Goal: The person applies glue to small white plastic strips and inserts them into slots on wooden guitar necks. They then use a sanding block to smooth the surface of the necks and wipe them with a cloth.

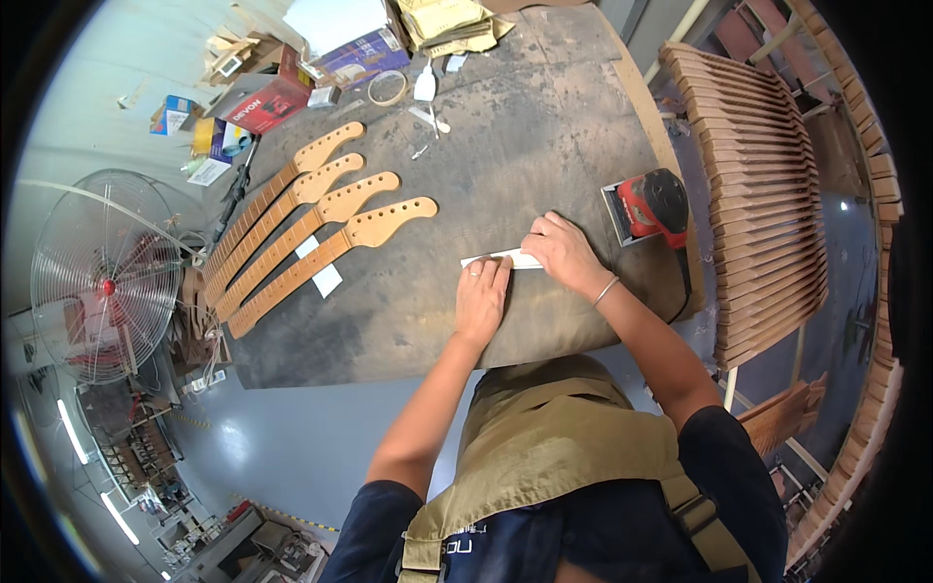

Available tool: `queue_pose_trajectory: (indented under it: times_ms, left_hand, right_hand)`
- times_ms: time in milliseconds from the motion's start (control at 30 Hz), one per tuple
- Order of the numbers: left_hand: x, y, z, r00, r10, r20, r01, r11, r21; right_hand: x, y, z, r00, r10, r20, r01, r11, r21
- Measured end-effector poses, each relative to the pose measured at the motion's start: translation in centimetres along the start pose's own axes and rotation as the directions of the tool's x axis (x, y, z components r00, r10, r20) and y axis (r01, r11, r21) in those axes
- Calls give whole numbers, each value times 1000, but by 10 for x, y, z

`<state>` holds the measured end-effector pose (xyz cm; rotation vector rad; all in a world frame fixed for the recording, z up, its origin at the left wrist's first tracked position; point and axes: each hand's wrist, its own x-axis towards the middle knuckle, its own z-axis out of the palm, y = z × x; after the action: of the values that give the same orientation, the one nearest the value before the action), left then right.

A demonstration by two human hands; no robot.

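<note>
2 hands (480, 299) (566, 255) on wht strip (526, 260); red box (268, 103) w/ wht lettering.

White strip (526, 260): smooth, matt; paper or plastic, I can't tell | guitar necks (355, 199): pale and brown wood, smooth | my bench top (544, 117): dark, matt, blotchy, worn-looking | sander (661, 209): red and black, plastic-looking housing | my apron (564, 437): olive cloth, matt, creased | my bracelet (606, 291): shiny, metal-looking | floor (282, 437): smooth, glossy
</note>
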<state>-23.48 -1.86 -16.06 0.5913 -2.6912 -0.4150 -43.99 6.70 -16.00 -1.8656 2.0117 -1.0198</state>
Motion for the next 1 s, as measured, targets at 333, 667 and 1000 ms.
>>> queue_pose_trajectory:
  times_ms: [333,667,1000]
  left_hand:
    - [-4,7,10,997,-75,-26,76,997,25]
    - [-11,11,2,984,-176,25,175,984,34]
    - [-21,2,-17,975,-222,16,222,973,-55]
  right_hand:
    - [-30,-26,15,987,-7,-161,-8,996,-93]
    - [-42,-31,14,1000,7,-27,-10,993,-121]
    - [-49,-27,8,998,-55,18,58,984,-169]
